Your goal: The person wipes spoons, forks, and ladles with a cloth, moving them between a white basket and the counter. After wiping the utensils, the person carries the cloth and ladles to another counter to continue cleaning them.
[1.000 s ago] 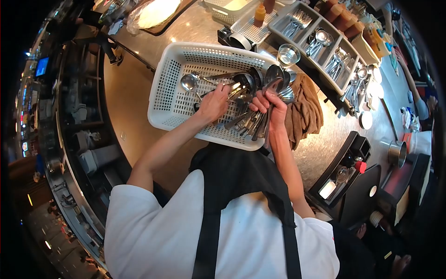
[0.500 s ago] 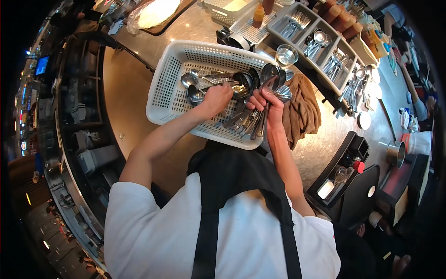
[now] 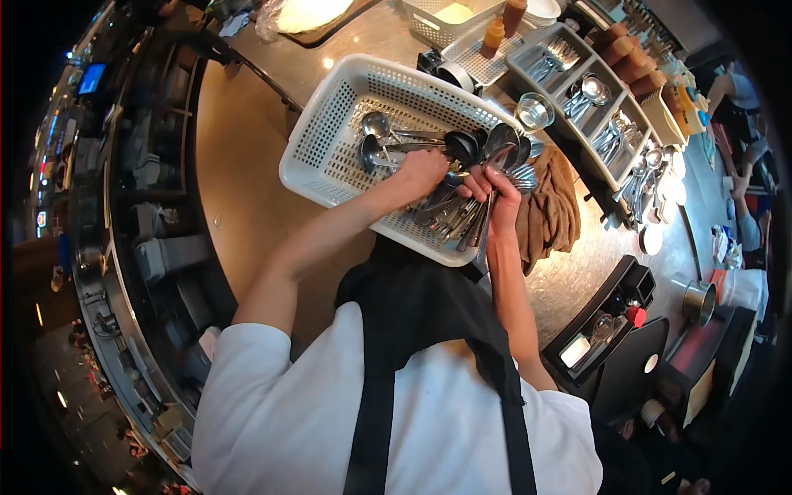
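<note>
A white perforated plastic basket (image 3: 323,124) stands tilted in front of me, holding metal ladles (image 3: 375,124) on its left side and a heap of cutlery handles (image 3: 455,216) towards its right. My right hand (image 3: 497,198) is wrapped round a bunch of spoons (image 3: 500,147), bowls upward, above the basket's right end. Inside the basket, my left hand (image 3: 425,172) has its fingers curled down among the utensils, close to a dark ladle bowl (image 3: 462,148). What those fingers grip is hidden beneath the hand.
A crumpled brown cloth (image 3: 551,210) lies right of the basket. Beyond it are a glass (image 3: 535,111) and a grey cutlery tray (image 3: 568,92) with sorted utensils. Sauce bottles (image 3: 492,37) stand behind. A black caddy (image 3: 598,318) sits at the right, near a metal pot (image 3: 698,302).
My left hand has moved right, closer to my right hand and the spoons. The whole view has shifted, so the basket appears further right. My right hand keeps its hold on the spoons.
</note>
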Demonstrator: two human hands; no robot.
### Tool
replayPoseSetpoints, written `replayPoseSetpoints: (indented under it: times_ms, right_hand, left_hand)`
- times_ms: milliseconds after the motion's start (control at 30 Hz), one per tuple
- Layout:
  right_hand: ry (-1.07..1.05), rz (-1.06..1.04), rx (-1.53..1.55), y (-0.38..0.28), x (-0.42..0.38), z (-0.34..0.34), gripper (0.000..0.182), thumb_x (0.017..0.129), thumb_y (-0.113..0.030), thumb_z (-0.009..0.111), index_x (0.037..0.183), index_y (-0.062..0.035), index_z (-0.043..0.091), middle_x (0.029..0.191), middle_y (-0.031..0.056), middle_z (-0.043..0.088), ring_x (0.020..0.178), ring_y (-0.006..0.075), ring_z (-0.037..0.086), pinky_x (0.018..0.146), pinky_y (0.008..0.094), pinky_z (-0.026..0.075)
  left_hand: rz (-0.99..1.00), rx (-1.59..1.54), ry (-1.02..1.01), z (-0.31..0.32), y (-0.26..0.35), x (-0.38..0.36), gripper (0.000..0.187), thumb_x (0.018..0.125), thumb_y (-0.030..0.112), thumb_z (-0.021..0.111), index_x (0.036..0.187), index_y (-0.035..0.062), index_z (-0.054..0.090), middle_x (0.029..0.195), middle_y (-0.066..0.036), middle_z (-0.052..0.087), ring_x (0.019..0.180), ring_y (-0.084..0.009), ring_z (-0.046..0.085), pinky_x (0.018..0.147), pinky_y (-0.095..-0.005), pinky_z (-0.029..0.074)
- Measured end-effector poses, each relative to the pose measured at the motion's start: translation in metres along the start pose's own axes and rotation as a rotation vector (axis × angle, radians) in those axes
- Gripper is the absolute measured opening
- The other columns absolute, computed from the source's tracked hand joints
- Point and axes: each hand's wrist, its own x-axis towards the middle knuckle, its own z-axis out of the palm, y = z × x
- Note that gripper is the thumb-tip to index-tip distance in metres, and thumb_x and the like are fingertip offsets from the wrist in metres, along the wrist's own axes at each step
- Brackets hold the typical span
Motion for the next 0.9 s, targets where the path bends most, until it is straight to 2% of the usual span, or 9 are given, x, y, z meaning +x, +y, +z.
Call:
replayPoseSetpoints:
  times_ms: [200,233,367,433,500,567,733,833,900]
  right_hand:
    - [-0.011,0.013,-0.011,0.002,0.0,-0.003,0.024,0.094,-0.012,0.048,0.07,-0.0095,0.043,0.063,-0.0022,0.037,0.057,0.0088,0.04,0.068,0.0289,0.041]
    - [-0.018,0.015,-0.017,0.002,0.0,-0.004,0.024,0.094,-0.012,0.049,0.071,-0.0094,0.043,0.063,-0.0021,0.037,0.057,0.009,0.04,0.067,0.029,0.041]
    - [-0.037,0.006,-0.015,0.001,0.001,-0.006,0.023,0.094,-0.012,0.049,0.071,-0.0093,0.044,0.063,-0.0021,0.037,0.058,0.0093,0.04,0.067,0.0293,0.04]
    - [-0.029,0.002,-0.016,0.0,-0.001,-0.006,0.025,0.094,-0.013,0.049,0.07,-0.0093,0.045,0.063,-0.002,0.038,0.058,0.0093,0.04,0.067,0.0293,0.04]
    - [-0.022,-0.013,-0.011,0.0,-0.003,-0.005,0.025,0.094,-0.013,0.049,0.069,-0.0094,0.045,0.063,-0.002,0.038,0.058,0.0093,0.04,0.067,0.0293,0.04]
    - [-0.015,-0.011,-0.015,-0.001,-0.005,-0.004,0.026,0.094,-0.014,0.049,0.069,-0.0094,0.044,0.063,-0.0019,0.038,0.058,0.0093,0.041,0.068,0.0292,0.041]
    - [0.004,-0.001,-0.016,-0.003,-0.005,-0.006,0.027,0.094,-0.015,0.048,0.068,-0.0093,0.044,0.064,-0.0017,0.038,0.058,0.0093,0.041,0.069,0.0289,0.041]
    - [-0.006,0.006,-0.013,-0.002,-0.003,-0.003,0.027,0.094,-0.015,0.048,0.068,-0.0092,0.044,0.064,-0.0016,0.038,0.058,0.0095,0.041,0.069,0.0288,0.041]
    - [-0.016,0.014,-0.01,-0.001,-0.001,-0.005,0.027,0.094,-0.015,0.048,0.069,-0.009,0.044,0.064,-0.0013,0.038,0.059,0.0098,0.041,0.069,0.0289,0.041]
  left_hand:
    - [-0.073,-0.202,0.069,0.005,0.012,0.004,0.018,0.083,0.015,0.056,0.089,0.0008,0.065,0.09,-0.021,0.066,0.083,-0.0386,0.067,0.07,-0.0475,0.055]
    - [-0.07,-0.173,-0.066,-0.001,0.012,0.004,0.022,0.085,0.018,0.054,0.091,0.0012,0.067,0.092,-0.022,0.067,0.085,-0.0388,0.067,0.071,-0.0481,0.054]
    - [-0.086,-0.109,-0.198,-0.022,0.011,0.004,0.028,0.085,0.024,0.053,0.096,0.0022,0.069,0.096,-0.023,0.068,0.087,-0.039,0.067,0.073,-0.0485,0.054]
    - [-0.103,-0.235,-0.329,-0.034,-0.001,0.003,0.035,0.085,0.029,0.054,0.1,0.0014,0.069,0.099,-0.025,0.067,0.09,-0.0395,0.066,0.079,-0.0482,0.053]
    - [-0.062,-0.267,-0.31,-0.046,-0.019,-0.008,0.038,0.086,0.029,0.052,0.098,-0.0036,0.067,0.098,-0.028,0.065,0.097,-0.0412,0.063,0.088,-0.0478,0.049]
    - [0.003,-0.129,-0.47,-0.066,-0.035,-0.022,0.034,0.087,0.023,0.051,0.097,-0.0054,0.067,0.094,-0.028,0.066,0.093,-0.0422,0.064,0.084,-0.0467,0.05]
    - [0.019,-0.031,-0.498,-0.115,-0.074,-0.072,0.029,0.09,0.02,0.052,0.087,-0.0058,0.065,0.089,-0.03,0.064,0.09,-0.045,0.062,0.079,-0.0488,0.048]
    - [-0.008,-0.163,-0.311,-0.132,-0.086,-0.095,0.024,0.093,0.017,0.05,0.09,-0.0046,0.061,0.081,-0.021,0.065,0.076,-0.037,0.064,0.07,-0.0449,0.049]
    - [-0.196,-0.924,-0.28,-0.127,-0.095,-0.098,0.015,0.096,0.014,0.049,0.098,0.0001,0.055,0.077,-0.007,0.057,0.067,-0.02,0.058,0.066,-0.0348,0.048]
